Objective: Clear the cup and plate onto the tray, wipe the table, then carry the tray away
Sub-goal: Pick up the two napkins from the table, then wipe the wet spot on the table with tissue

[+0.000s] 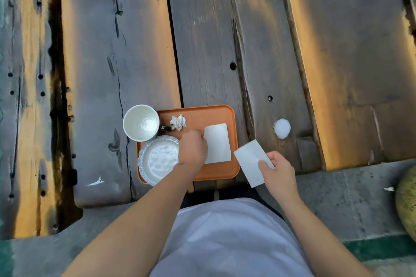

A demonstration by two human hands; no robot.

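An orange tray [202,117] lies at the near edge of the dark plank table [225,40]. A white cup [141,123] stands at the tray's far left corner, overhanging its rim. In front of the cup, a white scalloped plate [157,161] rests on the tray's left side. A crumpled tissue [178,122] and a flat white napkin [217,144] lie on the tray. My left hand [193,149] is over the tray, fingers curled at the flat napkin's left edge. My right hand [278,170] holds a second folded white napkin [249,159] just right of the tray.
A small white round patch [281,128] sits on the table to the right of the tray. A white smear [96,181] marks the plank at the near left. A rounded yellowish object [407,198] is at the right edge, on the stone floor.
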